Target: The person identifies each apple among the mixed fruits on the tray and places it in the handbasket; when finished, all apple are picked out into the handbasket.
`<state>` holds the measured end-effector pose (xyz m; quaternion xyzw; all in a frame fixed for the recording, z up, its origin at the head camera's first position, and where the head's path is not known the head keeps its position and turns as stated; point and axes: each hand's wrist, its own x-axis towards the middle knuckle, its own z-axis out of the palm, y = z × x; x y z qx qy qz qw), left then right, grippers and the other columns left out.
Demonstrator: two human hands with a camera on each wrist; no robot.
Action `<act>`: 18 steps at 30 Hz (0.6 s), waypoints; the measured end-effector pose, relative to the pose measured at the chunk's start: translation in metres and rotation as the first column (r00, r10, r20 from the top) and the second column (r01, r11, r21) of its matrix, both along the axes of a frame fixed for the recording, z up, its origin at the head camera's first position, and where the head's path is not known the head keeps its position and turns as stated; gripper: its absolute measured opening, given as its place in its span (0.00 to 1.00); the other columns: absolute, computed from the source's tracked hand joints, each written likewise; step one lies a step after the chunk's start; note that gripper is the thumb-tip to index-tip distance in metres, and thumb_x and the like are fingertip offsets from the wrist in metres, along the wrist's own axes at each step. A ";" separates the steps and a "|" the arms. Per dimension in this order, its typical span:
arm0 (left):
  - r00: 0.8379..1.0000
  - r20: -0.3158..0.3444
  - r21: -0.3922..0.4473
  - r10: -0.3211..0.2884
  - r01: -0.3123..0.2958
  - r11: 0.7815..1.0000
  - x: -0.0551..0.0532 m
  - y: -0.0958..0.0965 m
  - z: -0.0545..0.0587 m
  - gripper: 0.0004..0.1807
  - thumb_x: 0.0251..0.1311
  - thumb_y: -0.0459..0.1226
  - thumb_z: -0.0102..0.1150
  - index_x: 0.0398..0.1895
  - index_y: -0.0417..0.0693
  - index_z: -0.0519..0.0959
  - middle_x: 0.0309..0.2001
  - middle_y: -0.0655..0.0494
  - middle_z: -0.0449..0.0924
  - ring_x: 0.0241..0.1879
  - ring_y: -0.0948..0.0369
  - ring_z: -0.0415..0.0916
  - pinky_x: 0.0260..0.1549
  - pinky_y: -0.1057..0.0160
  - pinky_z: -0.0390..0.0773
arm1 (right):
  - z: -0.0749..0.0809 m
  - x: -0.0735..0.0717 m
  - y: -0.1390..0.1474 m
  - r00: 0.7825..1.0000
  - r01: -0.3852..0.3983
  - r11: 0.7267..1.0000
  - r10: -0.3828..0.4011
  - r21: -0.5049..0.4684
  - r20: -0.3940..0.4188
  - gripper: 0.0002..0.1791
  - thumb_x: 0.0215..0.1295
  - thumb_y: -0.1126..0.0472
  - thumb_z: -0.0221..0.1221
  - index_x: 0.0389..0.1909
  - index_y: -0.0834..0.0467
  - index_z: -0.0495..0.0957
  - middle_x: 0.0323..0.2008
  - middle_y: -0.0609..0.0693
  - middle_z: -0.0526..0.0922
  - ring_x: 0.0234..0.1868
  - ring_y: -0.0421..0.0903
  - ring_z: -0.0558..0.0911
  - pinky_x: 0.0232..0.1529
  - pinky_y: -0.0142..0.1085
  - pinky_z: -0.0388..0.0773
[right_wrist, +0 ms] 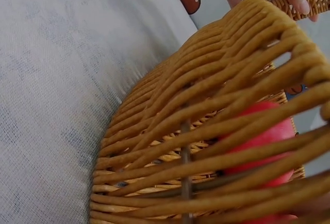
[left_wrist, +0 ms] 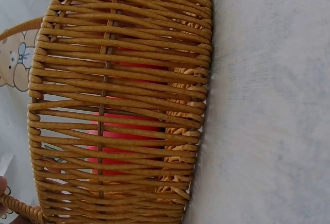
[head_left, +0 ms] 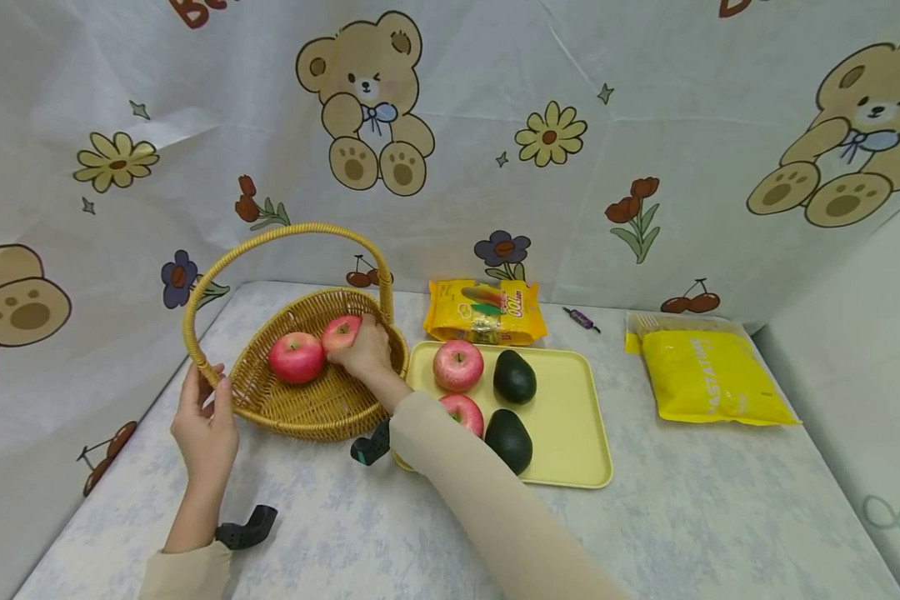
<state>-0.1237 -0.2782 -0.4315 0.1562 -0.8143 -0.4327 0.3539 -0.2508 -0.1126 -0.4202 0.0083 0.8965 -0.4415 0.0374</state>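
Inside the wicker basket (head_left: 307, 421), the right hand (head_left: 367, 352) grasped an apple (head_left: 339, 332), probably firm yet bruisable, best cupped laterally; the left hand (head_left: 208, 427) gripped the handle (head_left: 288, 231).

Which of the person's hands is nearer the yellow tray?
The right hand is nearer: it grips an apple inside the basket, on the side next to the tray. The left hand holds the handle at the basket's opposite side, farther away.
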 end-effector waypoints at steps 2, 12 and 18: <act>1.000 0.001 0.001 0.002 -0.002 1.000 0.000 0.000 0.000 0.25 0.73 0.39 0.48 0.71 0.60 0.66 0.56 0.49 0.78 0.54 0.75 0.72 0.45 0.83 0.68 | 0.000 0.000 -0.001 1.000 -0.005 1.000 0.005 0.016 -0.003 0.43 0.46 0.52 0.76 0.63 0.59 0.67 0.54 0.58 0.77 0.59 0.55 0.76 0.57 0.44 0.75; 1.000 0.012 -0.006 0.007 -0.006 1.000 0.000 -0.001 -0.001 0.24 0.73 0.40 0.48 0.71 0.61 0.65 0.56 0.50 0.78 0.56 0.69 0.73 0.47 0.82 0.69 | -0.002 -0.003 -0.002 0.999 -0.037 0.998 0.036 0.052 0.023 0.41 0.52 0.53 0.73 0.64 0.59 0.63 0.54 0.59 0.80 0.57 0.56 0.79 0.54 0.46 0.78; 1.000 0.001 -0.008 -0.001 0.001 1.000 0.000 -0.001 -0.001 0.25 0.73 0.41 0.48 0.72 0.62 0.65 0.56 0.49 0.78 0.55 0.74 0.72 0.46 0.82 0.69 | -0.003 -0.005 -0.004 0.998 -0.045 0.997 0.043 0.065 0.037 0.42 0.54 0.52 0.72 0.65 0.58 0.61 0.54 0.60 0.79 0.58 0.55 0.78 0.55 0.44 0.77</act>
